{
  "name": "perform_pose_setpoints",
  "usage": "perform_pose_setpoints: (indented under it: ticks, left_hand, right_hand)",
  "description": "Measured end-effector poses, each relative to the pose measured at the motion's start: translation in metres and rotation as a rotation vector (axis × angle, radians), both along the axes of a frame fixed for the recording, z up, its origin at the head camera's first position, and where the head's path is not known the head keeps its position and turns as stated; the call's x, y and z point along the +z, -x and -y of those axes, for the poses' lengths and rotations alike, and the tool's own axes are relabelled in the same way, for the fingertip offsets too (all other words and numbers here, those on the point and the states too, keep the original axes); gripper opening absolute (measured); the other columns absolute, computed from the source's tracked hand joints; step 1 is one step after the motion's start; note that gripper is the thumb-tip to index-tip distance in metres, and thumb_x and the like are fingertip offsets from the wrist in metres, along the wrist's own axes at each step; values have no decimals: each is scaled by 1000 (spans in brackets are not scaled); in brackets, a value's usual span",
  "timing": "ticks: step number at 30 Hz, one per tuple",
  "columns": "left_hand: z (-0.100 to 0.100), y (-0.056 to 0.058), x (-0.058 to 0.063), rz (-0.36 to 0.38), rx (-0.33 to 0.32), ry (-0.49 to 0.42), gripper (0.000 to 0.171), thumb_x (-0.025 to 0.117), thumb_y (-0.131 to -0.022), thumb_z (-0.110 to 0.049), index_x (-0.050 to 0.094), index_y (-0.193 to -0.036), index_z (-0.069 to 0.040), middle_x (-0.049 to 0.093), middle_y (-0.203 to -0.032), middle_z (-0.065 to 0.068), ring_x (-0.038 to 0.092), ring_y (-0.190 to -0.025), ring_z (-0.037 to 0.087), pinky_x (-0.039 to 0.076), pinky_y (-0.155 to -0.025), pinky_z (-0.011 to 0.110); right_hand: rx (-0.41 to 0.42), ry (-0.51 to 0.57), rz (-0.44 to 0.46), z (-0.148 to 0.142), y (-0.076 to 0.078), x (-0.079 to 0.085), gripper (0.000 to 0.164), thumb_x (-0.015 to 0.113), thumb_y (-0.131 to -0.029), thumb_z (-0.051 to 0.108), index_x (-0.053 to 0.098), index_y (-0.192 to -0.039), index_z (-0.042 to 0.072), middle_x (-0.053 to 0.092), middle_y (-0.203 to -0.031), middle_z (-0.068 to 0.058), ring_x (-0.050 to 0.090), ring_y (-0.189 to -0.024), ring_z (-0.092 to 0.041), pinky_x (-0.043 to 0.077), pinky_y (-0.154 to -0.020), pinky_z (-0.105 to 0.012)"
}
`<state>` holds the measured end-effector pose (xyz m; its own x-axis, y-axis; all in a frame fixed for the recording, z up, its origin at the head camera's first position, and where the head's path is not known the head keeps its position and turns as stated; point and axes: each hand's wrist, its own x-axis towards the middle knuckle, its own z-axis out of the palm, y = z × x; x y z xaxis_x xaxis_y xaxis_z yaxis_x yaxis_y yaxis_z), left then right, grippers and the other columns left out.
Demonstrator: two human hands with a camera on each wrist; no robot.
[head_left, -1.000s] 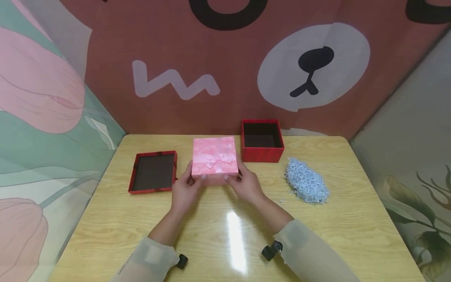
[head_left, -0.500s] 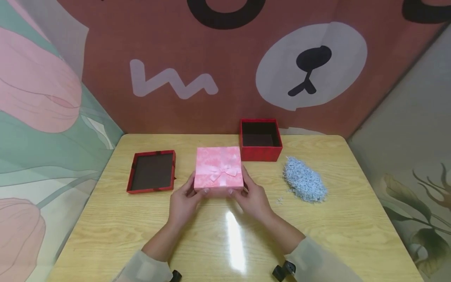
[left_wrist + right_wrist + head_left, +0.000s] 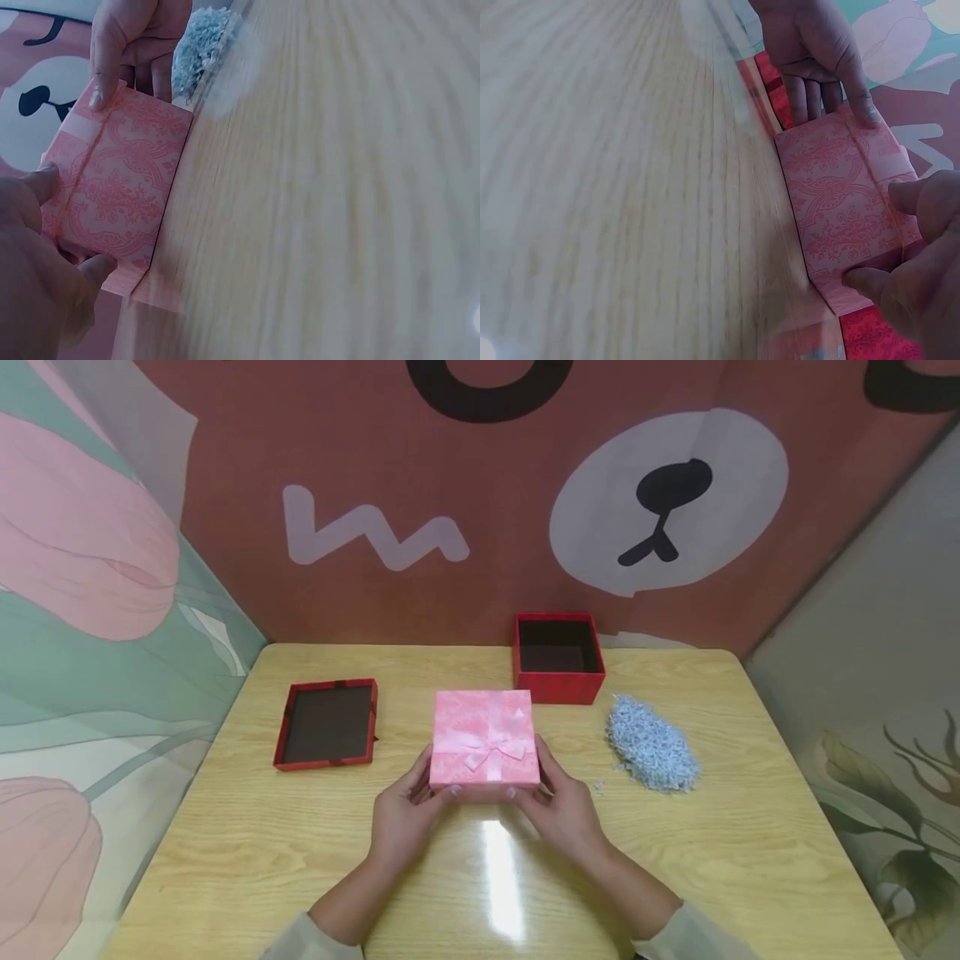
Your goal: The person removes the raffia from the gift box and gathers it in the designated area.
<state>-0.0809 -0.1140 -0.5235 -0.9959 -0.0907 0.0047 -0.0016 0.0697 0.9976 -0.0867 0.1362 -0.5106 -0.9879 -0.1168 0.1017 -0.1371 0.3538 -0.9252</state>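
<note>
Both hands hold a pink gift box (image 3: 483, 739) with a ribbon bow on its lid, near the middle of the table. My left hand (image 3: 405, 814) grips its left side, thumb on the front face. On the opposite side my right hand (image 3: 566, 810) grips it the same way. In the left wrist view the patterned front of the pink box (image 3: 124, 176) shows, its bottom edge right at the tabletop. The right wrist view shows the lid's seam running along the box (image 3: 847, 195), with fingers at both ends.
A red box base (image 3: 558, 687) with a dark inside stands open at the back. Its upturned red lid (image 3: 330, 724) lies at the left. A heap of light blue shredded paper (image 3: 652, 745) sits at the right, with a few loose shreds beside it. A wall rises behind the table (image 3: 247, 852).
Both hands have brought the pink box nearer the front edge and a little to the right. The red box, its lid and the shredded paper have stayed in place.
</note>
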Motion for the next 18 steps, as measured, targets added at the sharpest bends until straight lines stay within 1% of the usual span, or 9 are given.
perform_pose_setpoints:
  ticks: [5, 10, 12, 15, 18]
  left_hand:
    - [-5, -6, -1, -1, -13, -27, 72, 91, -82, -21, 59, -147, -21, 55, -150, 0, 57, -134, 20, 53, -99, 24]
    - [-12, -11, -1, -6, -22, -31, 72, 90, -82, -19, 59, -147, -22, 55, -151, -1, 55, -135, 19, 52, -100, 24]
    - [-15, -13, -1, -8, -28, -36, 72, 90, -82, -18, 58, -147, -21, 56, -149, -1, 56, -135, 19, 52, -101, 25]
    - [-20, -15, -2, -8, -36, -52, 73, 90, -82, -16, 59, -147, -21, 57, -148, 0, 56, -135, 18, 52, -101, 26]
    - [-24, -16, -2, -11, -44, -50, 72, 90, -82, -16, 59, -147, -22, 57, -148, 0, 55, -135, 18, 52, -100, 26]
  right_hand:
    - [3, -26, 7, -7, -7, 2, 92, 84, -90, 21, 31, -164, 19, 41, -162, -3, 53, -137, -31, 57, -93, -30]
    - [6, -54, -13, -15, -13, 2, 92, 84, -90, 22, 30, -165, 23, 42, -162, -7, 56, -134, -33, 58, -92, -30]
    - [-3, -57, -22, -19, -15, 2, 93, 85, -89, 23, 31, -164, 22, 43, -160, -9, 57, -133, -34, 58, -91, -31]
    - [-7, -33, -23, -24, -17, 1, 93, 86, -88, 21, 32, -164, 18, 44, -159, -12, 57, -132, -36, 58, -91, -31]
    - [-7, -30, -20, -29, -19, 0, 92, 85, -89, 22, 32, -164, 16, 43, -160, -11, 56, -133, -34, 58, -92, -30]
